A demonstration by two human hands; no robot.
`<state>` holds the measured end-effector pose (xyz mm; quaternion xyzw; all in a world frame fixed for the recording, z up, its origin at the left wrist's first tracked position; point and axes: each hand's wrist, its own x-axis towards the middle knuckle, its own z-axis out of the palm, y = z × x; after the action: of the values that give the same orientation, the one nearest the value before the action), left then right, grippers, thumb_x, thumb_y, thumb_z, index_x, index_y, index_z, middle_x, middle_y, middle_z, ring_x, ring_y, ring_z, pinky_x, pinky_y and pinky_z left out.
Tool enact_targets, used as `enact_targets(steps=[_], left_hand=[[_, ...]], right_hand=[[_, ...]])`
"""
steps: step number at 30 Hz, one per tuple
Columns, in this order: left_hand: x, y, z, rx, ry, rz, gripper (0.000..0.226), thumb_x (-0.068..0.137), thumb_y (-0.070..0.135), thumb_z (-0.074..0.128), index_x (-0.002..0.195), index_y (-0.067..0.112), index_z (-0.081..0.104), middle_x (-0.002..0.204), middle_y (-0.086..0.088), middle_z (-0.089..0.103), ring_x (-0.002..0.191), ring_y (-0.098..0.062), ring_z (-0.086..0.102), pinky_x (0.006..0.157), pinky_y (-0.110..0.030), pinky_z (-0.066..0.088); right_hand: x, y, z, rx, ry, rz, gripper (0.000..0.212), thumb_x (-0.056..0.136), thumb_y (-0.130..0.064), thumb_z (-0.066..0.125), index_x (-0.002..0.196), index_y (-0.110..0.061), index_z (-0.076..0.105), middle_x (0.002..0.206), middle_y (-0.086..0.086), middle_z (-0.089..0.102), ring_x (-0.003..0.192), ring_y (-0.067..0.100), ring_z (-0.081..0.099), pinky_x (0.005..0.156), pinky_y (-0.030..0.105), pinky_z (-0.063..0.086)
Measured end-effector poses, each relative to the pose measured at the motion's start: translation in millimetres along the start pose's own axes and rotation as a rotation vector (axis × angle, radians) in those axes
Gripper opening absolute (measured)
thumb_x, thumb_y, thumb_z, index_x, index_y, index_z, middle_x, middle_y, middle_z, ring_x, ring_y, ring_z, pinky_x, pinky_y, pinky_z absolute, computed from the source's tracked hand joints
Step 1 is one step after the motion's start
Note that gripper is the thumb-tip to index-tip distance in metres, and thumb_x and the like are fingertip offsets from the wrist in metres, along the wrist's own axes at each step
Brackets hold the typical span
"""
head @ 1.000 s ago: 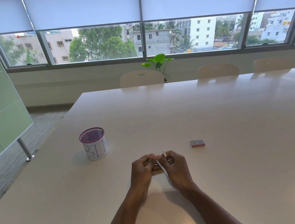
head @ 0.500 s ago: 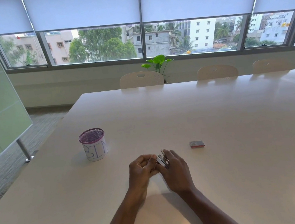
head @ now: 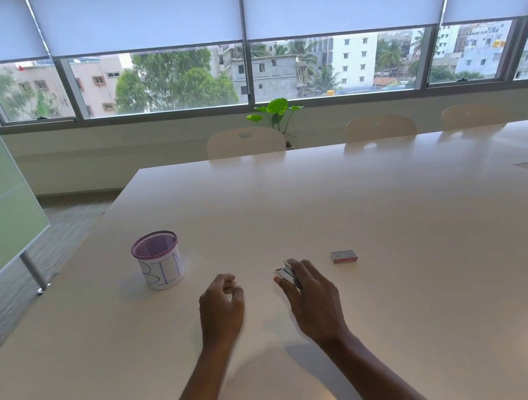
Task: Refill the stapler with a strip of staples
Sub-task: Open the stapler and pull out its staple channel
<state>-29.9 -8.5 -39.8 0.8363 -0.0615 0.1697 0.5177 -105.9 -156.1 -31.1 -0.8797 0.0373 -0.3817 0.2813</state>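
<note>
I am looking down at a long pale table [head: 391, 217], and my right hand [head: 314, 296] is wrapping over the small silver stapler [head: 285, 273] near the table's near edge, fingers curling round its body and thumb pressing on its left side. Only the stapler's far end is showing past my knuckles, so I cannot say for sure whether its top is lying shut or standing a little open — it looks closed, but the view is poor there.

My left hand [head: 221, 308] is hovering just left of it, apart from the stapler, fingers loosely curling toward the thumb. It is blurring slightly, and I cannot tell whether it is pinching anything; nothing is visibly showing between the fingertips.

The little staple box [head: 344, 256] is lying flat to the right of the stapler, near it but not touching. Off to the left, well apart, a mesh cup marked BIN [head: 159, 260] is standing upright.

I am judging that the stapler is being held steady — either just before loading or just after closing. If a strip is yet to go in, the next move is calling for the free hand to reach across to the box, draw out one strip without snapping it, and line it up legs-down with the open channel.
</note>
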Motion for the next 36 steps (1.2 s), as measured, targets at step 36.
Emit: enact_targets(steps=[36], left_hand=[[-15.8,10.1,14.8,-0.613,-0.437,-0.099,0.016,0.093,0.018,0.060,0.088,0.007,0.070,0.063,-0.009,0.070,0.053,-0.025,0.060,0.043,-0.026,0.046]], right_hand=[[3.9,10.1,5.3,0.240,-0.193,0.152,0.018,0.089,-0.036,0.066,0.086,-0.030,0.049,0.083,-0.012,0.054,0.075,-0.002,0.052,0.063,0.014,0.038]])
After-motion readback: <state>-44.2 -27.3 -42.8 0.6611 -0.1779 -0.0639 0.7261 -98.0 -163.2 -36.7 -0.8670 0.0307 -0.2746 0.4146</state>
